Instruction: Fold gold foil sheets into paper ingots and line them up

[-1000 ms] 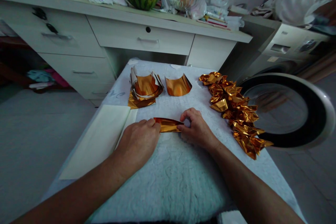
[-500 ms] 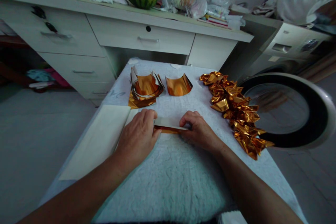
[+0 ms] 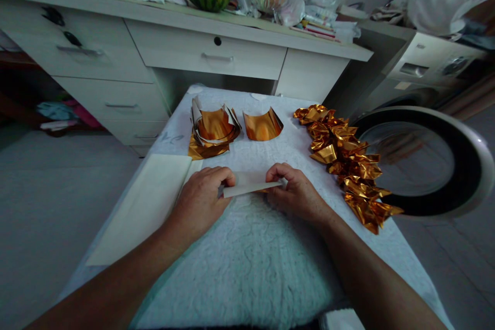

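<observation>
As seen in the head view, a folded sheet (image 3: 251, 184), its pale side showing, is pinched between thumb and fingers at its left end by the left hand (image 3: 204, 198) and at its right end by the right hand (image 3: 296, 191), low over the middle of the cloth-covered table (image 3: 247, 263). Beyond it, a curled foil stack (image 3: 214, 126) and a single curved foil piece (image 3: 264, 125) are set side by side; crumpled gold foil shapes (image 3: 344, 165) are strung along the right edge, pale paper (image 3: 143, 211) laid at left.
</observation>
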`<state>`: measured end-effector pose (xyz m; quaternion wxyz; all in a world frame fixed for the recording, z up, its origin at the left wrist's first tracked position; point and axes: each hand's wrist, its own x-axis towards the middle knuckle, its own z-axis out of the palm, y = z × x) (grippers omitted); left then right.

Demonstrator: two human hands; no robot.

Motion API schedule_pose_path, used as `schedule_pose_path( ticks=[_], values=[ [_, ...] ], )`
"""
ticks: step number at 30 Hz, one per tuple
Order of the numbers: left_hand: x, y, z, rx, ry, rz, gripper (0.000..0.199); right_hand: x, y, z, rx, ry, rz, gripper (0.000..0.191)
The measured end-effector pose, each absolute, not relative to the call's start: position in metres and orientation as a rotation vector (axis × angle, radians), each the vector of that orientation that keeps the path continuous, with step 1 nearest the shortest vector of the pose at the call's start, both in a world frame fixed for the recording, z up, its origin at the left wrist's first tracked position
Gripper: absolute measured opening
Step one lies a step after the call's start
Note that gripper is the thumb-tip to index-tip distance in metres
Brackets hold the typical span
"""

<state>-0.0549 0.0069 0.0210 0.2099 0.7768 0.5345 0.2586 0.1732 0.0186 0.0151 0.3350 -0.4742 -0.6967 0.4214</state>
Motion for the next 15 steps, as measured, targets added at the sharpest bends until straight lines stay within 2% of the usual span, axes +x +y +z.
schedule_pose_path(
  ticks=[7, 12, 15],
  values=[
    [-0.0541, 0.0043, 0.0285, 1.98, 1.507, 0.947, 0.002, 0.1741, 0.016, 0.0196, -1.099, -1.562, 1.484, 0.012],
    [-0.0494, 0.0019, 0.0233, 1.614, 1.326, 1.04, 0.013, 0.1727, 0.0217, 0.0175, -0.989, -1.459, 1.42, 0.019],
    [-0.0457, 0.002, 0.0196, 1.35, 1.181, 1.08, 0.023, 0.1702, 0.0235, 0.0166, -0.901, -1.349, 1.54, 0.03]
  ],
)
